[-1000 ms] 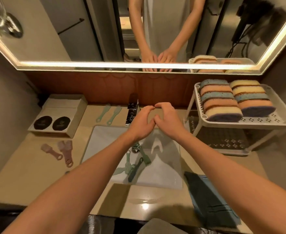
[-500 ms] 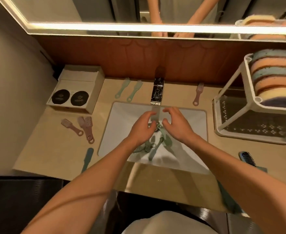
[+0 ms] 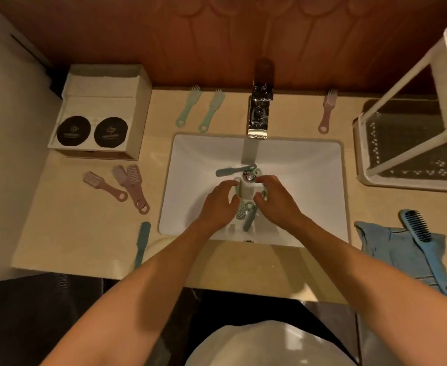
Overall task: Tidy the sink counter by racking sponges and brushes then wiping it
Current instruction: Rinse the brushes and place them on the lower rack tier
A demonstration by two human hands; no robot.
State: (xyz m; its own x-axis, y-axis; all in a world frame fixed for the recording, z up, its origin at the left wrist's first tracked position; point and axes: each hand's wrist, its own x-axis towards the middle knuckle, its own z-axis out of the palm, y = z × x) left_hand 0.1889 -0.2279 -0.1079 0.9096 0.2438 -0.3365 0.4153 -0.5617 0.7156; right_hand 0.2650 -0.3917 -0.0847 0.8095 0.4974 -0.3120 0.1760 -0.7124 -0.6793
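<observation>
Nearest: both bare forearms reach in over the beige stone worktop [image 3: 85, 233]. Near left, a dark teal flat brush handle [image 3: 142, 241] lies close to the front edge. Near right, a crumpled blue cloth [image 3: 391, 249] w/ a blue long-handled bristle brush [image 3: 423, 244] lying across it.

Mid: left hand [image 3: 218, 200] and right hand [image 3: 275, 199] are down in the white rectangular sink basin [image 3: 309, 159], fingers half-curled, facing each other either side of a pale mint brush [image 3: 246, 190]. Can't tell whether either hand has actually closed on it. More small brushes lie round the chrome drain plug [image 3: 249, 177]: a teal one [image 3: 233, 170] just beyond the fingers, plus a mint dotted-head one [image 3: 241, 210] and a dark teal one [image 3: 250, 220] btwn the wrists.

Left of the basin: three dusty-pink brushes [image 3: 127, 184] in a loose pile. Right: the white perforated rack [image 3: 407, 143].

Far: chrome tap [image 3: 259, 114], two mint brushes [image 3: 188, 109] left of it, one pink brush [image 3: 328, 110] right of it, and a cardboard box w/ two black round lids [image 3: 98, 112] in the far-left corner.

Risks:
- Scooping several brushes at once from a smooth basin, one prob. slips and drops back.
- A ring-ended handle could snag on the drain plug.
- The left forearm swinging out could knock the teal handle off the front edge.
- The brushes are scattered well apart, so the far ones by the tap are easy to miss
</observation>
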